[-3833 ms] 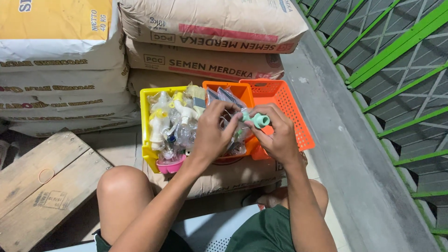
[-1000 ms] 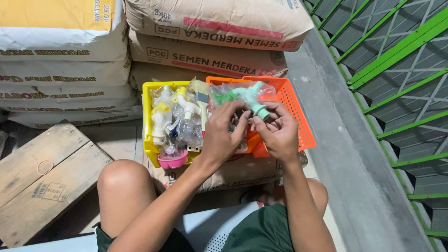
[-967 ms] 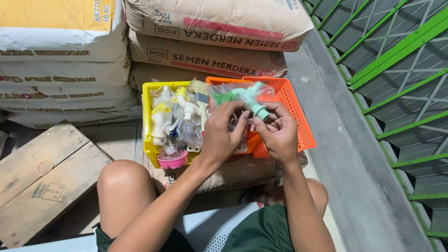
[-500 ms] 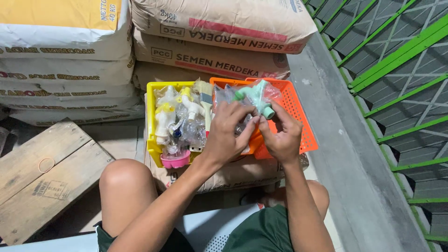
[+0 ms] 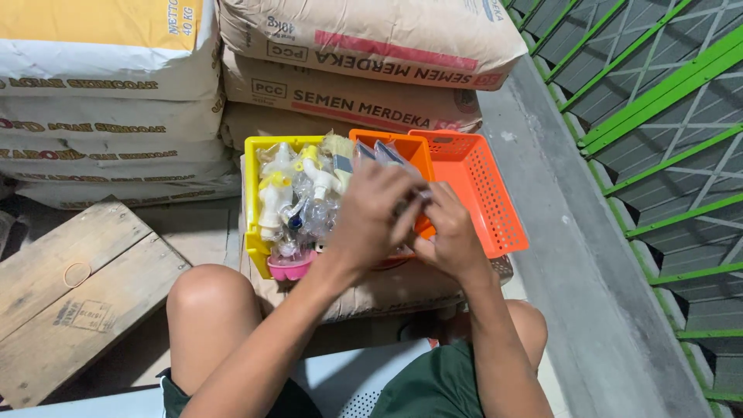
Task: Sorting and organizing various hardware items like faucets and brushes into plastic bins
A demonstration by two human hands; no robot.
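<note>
- Both hands have dropped; the green tap is now hidden.
- Left hand and right hand, fingers curled, grip unclear, over orange basket.
- Yellow basket at 9 o'clock.

Brown paper sack lying flat serves as worktop, resting on floor. Directly on sack: yellow basket at its left end, narrow orange basket touching yellow one's right side, wider orange mesh basket just right of that, overhanging sack's right end. Behind sack, stacked sacks on floor. Left of sack, wooden crate on floor.
</note>
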